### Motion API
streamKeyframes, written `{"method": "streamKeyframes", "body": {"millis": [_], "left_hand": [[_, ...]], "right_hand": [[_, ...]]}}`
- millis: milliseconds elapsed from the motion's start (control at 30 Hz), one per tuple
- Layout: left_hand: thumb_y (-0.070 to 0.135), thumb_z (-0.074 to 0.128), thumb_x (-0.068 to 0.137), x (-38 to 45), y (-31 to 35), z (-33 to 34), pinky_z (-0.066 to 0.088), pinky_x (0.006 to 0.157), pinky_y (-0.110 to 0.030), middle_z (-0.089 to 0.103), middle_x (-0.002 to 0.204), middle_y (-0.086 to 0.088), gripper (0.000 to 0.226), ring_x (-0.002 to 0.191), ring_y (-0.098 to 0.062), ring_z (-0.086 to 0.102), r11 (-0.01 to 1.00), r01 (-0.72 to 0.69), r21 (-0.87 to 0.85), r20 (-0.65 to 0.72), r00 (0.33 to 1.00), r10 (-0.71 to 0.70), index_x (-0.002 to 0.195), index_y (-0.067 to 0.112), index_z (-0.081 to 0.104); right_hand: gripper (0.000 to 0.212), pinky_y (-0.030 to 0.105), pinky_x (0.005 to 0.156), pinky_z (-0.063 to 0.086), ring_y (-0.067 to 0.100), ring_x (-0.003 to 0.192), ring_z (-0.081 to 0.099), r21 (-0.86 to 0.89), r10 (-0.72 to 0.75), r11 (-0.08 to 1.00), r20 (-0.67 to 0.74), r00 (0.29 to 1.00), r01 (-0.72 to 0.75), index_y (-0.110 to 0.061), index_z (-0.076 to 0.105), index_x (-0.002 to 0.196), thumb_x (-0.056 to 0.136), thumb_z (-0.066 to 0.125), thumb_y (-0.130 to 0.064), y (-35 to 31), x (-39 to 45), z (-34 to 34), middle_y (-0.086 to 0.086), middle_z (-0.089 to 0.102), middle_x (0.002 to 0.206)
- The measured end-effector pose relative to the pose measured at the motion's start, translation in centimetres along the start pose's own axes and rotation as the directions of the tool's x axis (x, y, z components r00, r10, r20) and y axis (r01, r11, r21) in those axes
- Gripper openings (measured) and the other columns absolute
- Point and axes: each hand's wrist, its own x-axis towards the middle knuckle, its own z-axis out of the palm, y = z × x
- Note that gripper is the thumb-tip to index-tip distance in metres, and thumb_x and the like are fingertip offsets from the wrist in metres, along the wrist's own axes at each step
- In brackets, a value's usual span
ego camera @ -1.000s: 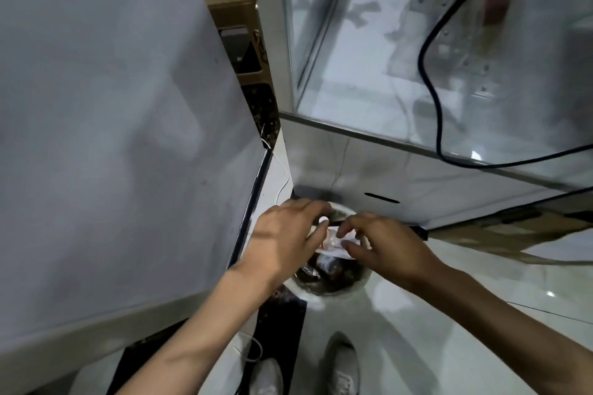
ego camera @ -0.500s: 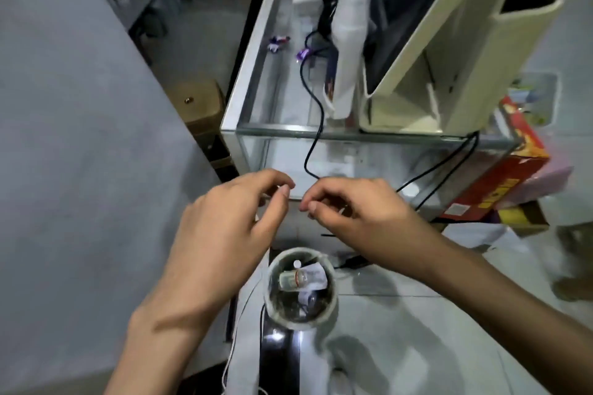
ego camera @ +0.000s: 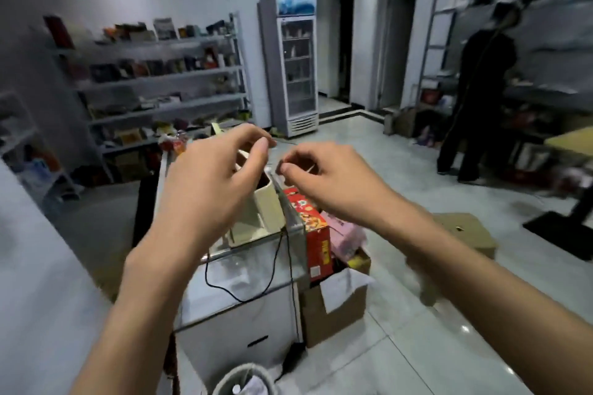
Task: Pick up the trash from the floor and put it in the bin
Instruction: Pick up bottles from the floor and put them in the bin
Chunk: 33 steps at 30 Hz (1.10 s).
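My left hand (ego camera: 211,183) and my right hand (ego camera: 327,179) are raised side by side at chest height, well above the floor. On each hand the thumb and forefinger are pinched together, and I see nothing held in either. The fingertips of the two hands nearly meet. The round grey bin (ego camera: 224,378) stands on the floor at the bottom edge, below and between my forearms. It holds white crumpled trash (ego camera: 253,385).
A glass counter (ego camera: 256,260) with a black cable (ego camera: 282,266) stands right behind the bin. An open cardboard box (ego camera: 333,308) and a red box (ego camera: 316,234) sit to its right. A person in black (ego camera: 478,99) stands at the far right. Shelves (ego camera: 160,74) and a fridge (ego camera: 290,64) line the back.
My hands let go of the white trash over the bin and rose away from it. My view lifted from the bin to the room.
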Motion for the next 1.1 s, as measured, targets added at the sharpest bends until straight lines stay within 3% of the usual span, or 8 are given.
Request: {"method": "streamKeyframes", "body": {"millis": [233, 333, 467, 600, 700, 800, 933, 1100], "left_hand": [[0.043, 0.045, 0.099, -3.2, 18.3, 0.4, 0.055, 0.071, -0.038, 0.068, 0.088, 0.013, 0.021, 0.081, -0.008, 0.064, 0.941, -0.285, -0.183, 0.079, 0.95, 0.303, 0.107, 0.036, 0.063], [0.041, 0.043, 0.1, -6.2, 26.0, 1.0, 0.054, 0.069, -0.037, 0.066, 0.089, 0.013, 0.022, 0.081, -0.011, 0.061, 0.891, -0.368, -0.267, 0.089, 0.911, 0.403, 0.108, 0.035, 0.063], [0.045, 0.039, 0.1, -11.1, 32.4, 2.7, 0.051, 0.066, -0.034, 0.064, 0.091, 0.014, 0.022, 0.079, -0.011, 0.059, 0.862, -0.415, -0.289, 0.178, 0.862, 0.475, 0.11, 0.039, 0.057], [0.043, 0.039, 0.1, -13.3, 37.5, 4.0, 0.044, 0.061, -0.02, 0.064, 0.093, 0.018, 0.023, 0.078, -0.002, 0.057, 0.807, -0.464, -0.365, 0.074, 0.85, 0.522, 0.112, 0.038, 0.059], [0.041, 0.041, 0.101, -14.3, 41.3, 5.7, 0.044, 0.062, -0.016, 0.059, 0.084, 0.021, 0.023, 0.074, 0.001, 0.057, 0.771, -0.451, -0.451, 0.046, 0.85, 0.524, 0.11, 0.036, 0.061], [0.04, 0.042, 0.1, -15.5, 44.4, 9.3, 0.042, 0.06, -0.014, 0.056, 0.08, 0.021, 0.022, 0.07, 0.005, 0.056, 0.769, -0.414, -0.488, 0.064, 0.861, 0.505, 0.108, 0.036, 0.062], [0.039, 0.042, 0.1, -17.0, 47.7, 15.8, 0.042, 0.062, -0.016, 0.064, 0.092, 0.017, 0.022, 0.075, -0.004, 0.057, 0.803, -0.377, -0.462, 0.147, 0.86, 0.488, 0.11, 0.034, 0.062], [0.041, 0.042, 0.1, -17.1, 49.2, 23.3, 0.05, 0.065, -0.029, 0.062, 0.091, 0.018, 0.022, 0.077, -0.007, 0.059, 0.839, -0.313, -0.444, 0.276, 0.843, 0.461, 0.111, 0.038, 0.061]], "right_hand": [[0.017, 0.035, 0.078, 0.054, 0.003, 0.08, 0.064, -0.245, 0.185, 0.936, -0.265, 0.946, -0.252, -0.028, 0.07, 0.096, 0.089, 0.057, -0.037, -2.9, -16.5, -17.4, -0.014, 0.07, 0.083], [0.01, 0.025, 0.072, 0.053, -0.001, 0.078, 0.062, -0.284, 0.289, 0.88, -0.315, 0.904, -0.38, -0.033, 0.068, 0.096, 0.092, 0.059, -0.035, -4.7, -26.7, -23.5, -0.017, 0.067, 0.083], [0.011, 0.036, 0.07, 0.059, 0.008, 0.081, 0.067, -0.158, 0.428, 0.836, -0.412, 0.804, -0.526, -0.036, 0.068, 0.093, 0.087, 0.061, -0.039, -6.9, -41.1, -28.0, -0.011, 0.071, 0.088], [0.04, 0.031, 0.065, 0.059, 0.011, 0.084, 0.069, 0.025, 0.434, 0.852, -0.591, 0.68, -0.523, -0.032, 0.068, 0.098, 0.074, 0.056, -0.062, -6.0, -47.3, -30.0, -0.009, 0.071, 0.094], [0.015, 0.04, 0.072, 0.06, 0.012, 0.086, 0.068, 0.101, 0.4, 0.869, -0.72, 0.567, -0.485, -0.031, 0.067, 0.098, 0.088, 0.058, -0.038, -3.4, -48.2, -31.3, -0.004, 0.071, 0.096], [0.011, 0.039, 0.074, 0.06, 0.012, 0.087, 0.068, 0.055, 0.374, 0.873, -0.715, 0.591, -0.485, -0.029, 0.065, 0.101, 0.095, 0.058, -0.025, -0.1, -47.3, -33.1, -0.003, 0.07, 0.095], [0.011, 0.031, 0.072, 0.06, 0.003, 0.082, 0.067, -0.063, 0.406, 0.821, -0.635, 0.658, -0.567, -0.03, 0.066, 0.103, 0.094, 0.059, -0.031, 5.0, -47.3, -35.4, -0.012, 0.068, 0.09], [0.014, 0.025, 0.07, 0.057, 0.001, 0.078, 0.064, -0.088, 0.493, 0.74, -0.603, 0.627, -0.666, -0.027, 0.066, 0.106, 0.095, 0.057, -0.031, 11.6, -48.0, -37.2, -0.015, 0.066, 0.09]]}}
